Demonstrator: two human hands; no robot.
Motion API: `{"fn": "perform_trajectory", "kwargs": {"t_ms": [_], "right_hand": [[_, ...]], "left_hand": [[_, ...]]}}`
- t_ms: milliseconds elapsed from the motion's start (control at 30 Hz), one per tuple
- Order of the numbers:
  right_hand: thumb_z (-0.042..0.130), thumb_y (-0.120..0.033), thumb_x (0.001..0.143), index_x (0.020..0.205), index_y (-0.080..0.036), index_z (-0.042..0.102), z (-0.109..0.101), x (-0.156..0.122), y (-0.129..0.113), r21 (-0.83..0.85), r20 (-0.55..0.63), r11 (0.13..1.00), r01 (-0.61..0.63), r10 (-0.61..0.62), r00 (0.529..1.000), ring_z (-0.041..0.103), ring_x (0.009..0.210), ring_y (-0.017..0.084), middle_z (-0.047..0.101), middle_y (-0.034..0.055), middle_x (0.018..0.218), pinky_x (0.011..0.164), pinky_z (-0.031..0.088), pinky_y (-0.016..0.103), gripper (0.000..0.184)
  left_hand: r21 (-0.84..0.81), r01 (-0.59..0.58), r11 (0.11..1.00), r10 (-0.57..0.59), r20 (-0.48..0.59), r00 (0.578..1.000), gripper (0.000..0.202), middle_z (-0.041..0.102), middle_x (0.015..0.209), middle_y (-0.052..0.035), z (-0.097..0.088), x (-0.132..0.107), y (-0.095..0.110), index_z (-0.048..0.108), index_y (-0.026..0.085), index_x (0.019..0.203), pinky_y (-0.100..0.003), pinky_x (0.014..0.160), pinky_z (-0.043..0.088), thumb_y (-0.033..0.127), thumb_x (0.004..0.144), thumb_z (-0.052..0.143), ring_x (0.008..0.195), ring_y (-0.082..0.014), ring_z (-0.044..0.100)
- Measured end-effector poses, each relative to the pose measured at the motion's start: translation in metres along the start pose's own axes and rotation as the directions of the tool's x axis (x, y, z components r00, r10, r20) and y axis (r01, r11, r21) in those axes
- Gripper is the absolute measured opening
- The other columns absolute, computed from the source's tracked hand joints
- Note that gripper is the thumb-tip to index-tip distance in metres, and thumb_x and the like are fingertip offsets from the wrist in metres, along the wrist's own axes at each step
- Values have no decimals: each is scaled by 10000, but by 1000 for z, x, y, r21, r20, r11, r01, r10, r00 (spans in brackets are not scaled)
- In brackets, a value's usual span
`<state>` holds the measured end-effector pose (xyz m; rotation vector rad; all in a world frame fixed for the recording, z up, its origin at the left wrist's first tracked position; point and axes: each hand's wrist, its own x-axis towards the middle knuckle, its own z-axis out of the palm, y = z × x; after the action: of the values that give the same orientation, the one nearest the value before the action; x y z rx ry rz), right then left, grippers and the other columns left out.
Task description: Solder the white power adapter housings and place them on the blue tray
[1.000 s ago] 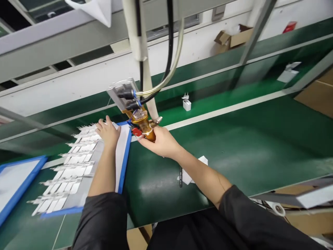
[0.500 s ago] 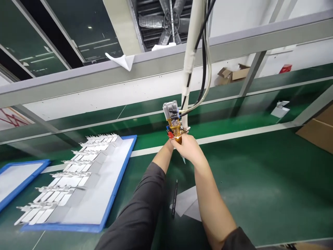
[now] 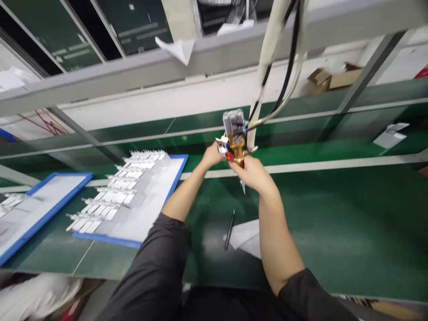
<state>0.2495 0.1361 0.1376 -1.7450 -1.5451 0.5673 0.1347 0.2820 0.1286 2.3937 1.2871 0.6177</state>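
My right hand (image 3: 256, 173) is wrapped round the lower end of a glue dispensing valve (image 3: 238, 143) with a silver top, an amber body and a pale nozzle pointing down. Hoses run up from it along a white-wrapped pole (image 3: 267, 62). To the valve's left, my left hand (image 3: 212, 156) is closed on a small white part (image 3: 221, 141), partly hidden behind the valve. Similar white parts (image 3: 115, 189) stand in rows on a blue-edged tray (image 3: 147, 218) to the left.
A second blue-edged tray (image 3: 50, 214) lies farther left with more white parts. On the green table (image 3: 334, 214) near my right forearm are a black pen (image 3: 230, 229) and grey-white sheets (image 3: 245, 236). An open carton (image 3: 341, 80) sits beyond the metal rail (image 3: 127, 71).
My left hand has come out from behind the valve to its left, with the white part now showing. My right hand keeps its grip on the valve. The view has shifted.
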Motion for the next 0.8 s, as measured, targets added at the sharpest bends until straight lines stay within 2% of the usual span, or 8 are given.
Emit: {"fn": "perform_trajectory", "kwargs": {"t_ms": [100, 233, 400, 467, 533, 600, 667, 800], "right_hand": [[435, -461, 873, 838, -183, 545, 9, 5, 2, 47, 0, 999, -9, 9, 1000, 638, 806, 224, 663, 83, 871, 763, 475, 361, 301], [494, -404, 870, 961, -164, 548, 26, 9, 1, 179, -103, 981, 74, -56, 993, 660, 870, 221, 667, 69, 897, 838, 510, 408, 263], [519, -396, 864, 1017, -148, 507, 44, 7, -16, 323, -130, 943, 76, -36, 991, 646, 689, 96, 643, -8, 821, 728, 532, 294, 292], [471, -389, 869, 1019, -149, 483, 53, 6, -24, 435, -133, 899, 54, 5, 991, 610, 628, 19, 641, -34, 859, 670, 485, 200, 283], [416, -369, 875, 1014, -161, 465, 63, 4, -34, 529, -146, 847, 48, 34, 989, 580, 613, -27, 643, -45, 902, 649, 443, 162, 255], [413, -350, 885, 999, -183, 445, 73, -1, -43, 604, -153, 794, 62, 39, 987, 573, 609, -34, 641, -52, 909, 633, 435, 152, 204], [459, -334, 895, 977, -210, 430, 81, -8, -51, 654, -156, 750, 96, 10, 988, 571, 604, -23, 631, -55, 896, 610, 445, 148, 152], [528, -356, 893, 997, -235, 433, 95, -28, -64, 656, -220, 712, 253, -139, 965, 564, 663, 15, 588, -40, 898, 626, 483, 164, 185]], "left_hand": [[21, 18, 1000, -18, 23, 1000, 694, 671, 1148, -84, -28, -62, -30, 547, 150, 1248, -368, 901, 499, 398, 656, 810, 1045, -282, 643], [12, 125, 992, -126, 127, 984, 623, 687, 1117, -71, -50, -178, -55, 616, 190, 1160, -364, 868, 511, 501, 647, 783, 1011, -278, 658], [-62, 344, 937, -321, 240, 916, 622, 684, 1149, -94, -11, -280, -73, 600, 206, 1197, -400, 872, 530, 504, 677, 767, 1038, -297, 660], [-170, 318, 933, -289, 176, 941, 724, 630, 1266, -111, 11, -300, -75, 474, 228, 1350, -398, 921, 525, 465, 724, 751, 1107, -277, 638], [-273, 216, 938, -233, -32, 972, 952, 494, 1426, -148, 29, -311, -72, 186, 263, 1505, -384, 946, 527, 424, 753, 746, 1208, -256, 580], [-258, 87, 962, -158, -266, 951, 1104, 338, 1526, -176, 41, -317, -66, -39, 303, 1522, -372, 918, 549, 395, 759, 754, 1297, -259, 502], [-130, 16, 991, -64, -373, 926, 1005, 296, 1539, -168, 47, -319, -61, 53, 338, 1513, -372, 880, 565, 363, 780, 740, 1314, -276, 478], [-13, 57, 998, -58, -366, 929, 514, 336, 1505, -159, 49, -317, -60, 473, 254, 1318, -412, 945, 532, 315, 845, 665, 1184, -263, 582]]}}
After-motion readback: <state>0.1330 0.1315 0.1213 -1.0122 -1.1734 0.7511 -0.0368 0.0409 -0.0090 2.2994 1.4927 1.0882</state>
